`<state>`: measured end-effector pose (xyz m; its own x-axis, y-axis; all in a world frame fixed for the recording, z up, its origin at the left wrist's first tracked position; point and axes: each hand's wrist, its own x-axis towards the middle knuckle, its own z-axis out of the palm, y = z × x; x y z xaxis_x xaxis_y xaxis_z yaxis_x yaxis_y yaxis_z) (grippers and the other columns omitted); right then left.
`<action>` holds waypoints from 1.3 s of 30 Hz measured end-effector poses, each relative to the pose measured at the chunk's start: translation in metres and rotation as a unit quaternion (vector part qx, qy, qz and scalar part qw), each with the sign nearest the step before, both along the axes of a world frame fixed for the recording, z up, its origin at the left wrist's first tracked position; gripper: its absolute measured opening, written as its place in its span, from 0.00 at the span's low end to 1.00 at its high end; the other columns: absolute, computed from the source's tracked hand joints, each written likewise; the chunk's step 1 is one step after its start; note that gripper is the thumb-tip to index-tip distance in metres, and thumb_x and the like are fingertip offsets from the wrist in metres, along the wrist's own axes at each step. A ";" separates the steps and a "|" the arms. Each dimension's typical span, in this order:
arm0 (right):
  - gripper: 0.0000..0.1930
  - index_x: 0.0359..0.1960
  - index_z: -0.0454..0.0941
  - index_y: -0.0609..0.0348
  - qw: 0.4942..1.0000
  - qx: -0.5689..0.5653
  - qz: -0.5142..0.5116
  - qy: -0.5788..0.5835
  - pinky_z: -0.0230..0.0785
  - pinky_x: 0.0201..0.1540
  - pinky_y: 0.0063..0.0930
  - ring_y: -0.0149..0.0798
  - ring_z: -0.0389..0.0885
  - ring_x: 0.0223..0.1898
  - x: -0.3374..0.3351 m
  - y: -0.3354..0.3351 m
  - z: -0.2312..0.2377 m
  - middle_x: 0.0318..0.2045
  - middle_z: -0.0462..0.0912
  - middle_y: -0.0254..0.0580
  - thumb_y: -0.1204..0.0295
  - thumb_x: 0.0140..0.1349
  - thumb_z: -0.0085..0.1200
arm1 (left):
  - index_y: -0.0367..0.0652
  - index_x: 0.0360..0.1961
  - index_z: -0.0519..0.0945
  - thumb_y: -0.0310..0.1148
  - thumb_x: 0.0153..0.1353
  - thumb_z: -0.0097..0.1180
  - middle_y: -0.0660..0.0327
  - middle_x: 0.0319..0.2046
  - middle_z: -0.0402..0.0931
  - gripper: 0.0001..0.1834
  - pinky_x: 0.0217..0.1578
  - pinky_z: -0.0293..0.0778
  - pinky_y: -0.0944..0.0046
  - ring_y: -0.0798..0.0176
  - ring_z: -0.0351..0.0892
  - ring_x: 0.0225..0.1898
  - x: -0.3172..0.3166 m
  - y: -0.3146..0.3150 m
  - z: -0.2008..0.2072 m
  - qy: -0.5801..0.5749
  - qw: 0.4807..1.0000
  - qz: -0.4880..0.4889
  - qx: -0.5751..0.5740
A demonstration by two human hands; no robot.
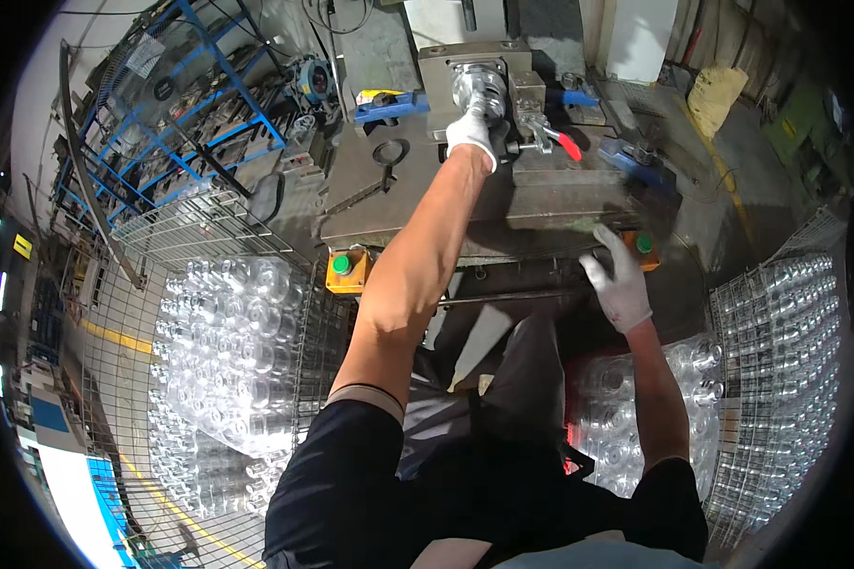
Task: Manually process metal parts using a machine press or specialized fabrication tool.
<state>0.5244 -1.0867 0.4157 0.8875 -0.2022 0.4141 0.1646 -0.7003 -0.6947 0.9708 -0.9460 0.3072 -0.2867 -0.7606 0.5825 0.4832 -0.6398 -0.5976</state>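
My left hand (472,133), in a white glove, reaches out to the fixture and is closed on the near end of a shiny stepped round metal part (481,87). That part sits in a grey metal fixture block (436,68) on the machine table (403,213). A toggle clamp with a red handle (567,145) lies just right of the hand. My right hand (620,289), also gloved in white, hovers by the table's front right corner, fingers apart and holding nothing. Close to it is a yellow box with a green button (644,244).
Another yellow button box (343,266) hangs at the table's front left. Wire cages (313,322) of shiny metal parts stand on both sides of me. Blue clamps (389,107) flank the fixture. A blue rack (223,71) is far left, a yellowish sack (716,98) far right.
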 end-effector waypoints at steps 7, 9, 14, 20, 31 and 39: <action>0.22 0.53 0.68 0.63 0.978 -0.028 -0.057 -0.198 0.62 0.54 0.38 0.53 0.70 0.52 0.137 0.031 0.044 0.50 0.73 0.56 0.58 0.64 0.44 | 0.41 0.44 0.76 0.46 0.52 0.65 0.57 0.36 0.76 0.24 0.27 0.77 0.59 0.59 0.76 0.31 0.054 0.011 -0.007 0.456 0.751 -0.464 -0.113; 0.21 0.47 0.72 0.61 0.973 0.076 -0.047 -0.211 0.66 0.49 0.37 0.51 0.75 0.45 0.187 0.027 0.042 0.42 0.78 0.53 0.56 0.66 0.41 | 0.42 0.44 0.76 0.45 0.52 0.65 0.58 0.37 0.76 0.24 0.26 0.75 0.60 0.59 0.76 0.31 0.025 0.025 0.007 0.612 0.054 -0.746 -0.256; 0.29 0.42 0.77 0.56 0.979 0.012 -0.165 -0.118 0.68 0.41 0.38 0.49 0.80 0.35 0.229 -0.068 0.017 0.29 0.81 0.49 0.45 0.65 0.29 | 0.37 0.46 0.76 0.48 0.50 0.65 0.55 0.41 0.76 0.29 0.33 0.74 0.58 0.59 0.75 0.35 -0.152 -0.019 0.137 0.579 -0.282 -0.505 -0.575; 0.28 0.45 0.74 0.58 0.954 -0.181 -0.237 0.013 0.68 0.46 0.41 0.55 0.77 0.39 0.251 -0.090 0.007 0.39 0.78 0.59 0.47 0.65 0.33 | 0.28 0.50 0.72 0.50 0.57 0.55 0.48 0.43 0.77 0.33 0.48 0.69 0.62 0.55 0.76 0.43 -0.209 0.032 0.158 0.678 0.048 -0.486 -0.550; 0.27 0.62 0.60 0.60 0.922 -0.306 -0.212 0.109 0.51 0.64 0.41 0.51 0.57 0.64 0.014 -0.101 -0.073 0.62 0.61 0.52 0.57 0.65 0.40 | 0.34 0.56 0.63 0.35 0.50 0.59 0.41 0.53 0.65 0.33 0.56 0.62 0.50 0.38 0.62 0.56 -0.345 0.237 0.057 0.724 0.538 -0.198 -0.384; 0.28 0.65 0.54 0.56 0.909 -0.344 -0.205 0.115 0.47 0.66 0.41 0.49 0.52 0.66 0.020 -0.082 -0.075 0.64 0.56 0.49 0.58 0.65 0.40 | 0.33 0.58 0.62 0.34 0.51 0.56 0.41 0.53 0.65 0.33 0.57 0.59 0.48 0.40 0.64 0.56 -0.356 0.264 0.059 0.724 0.534 -0.219 -0.378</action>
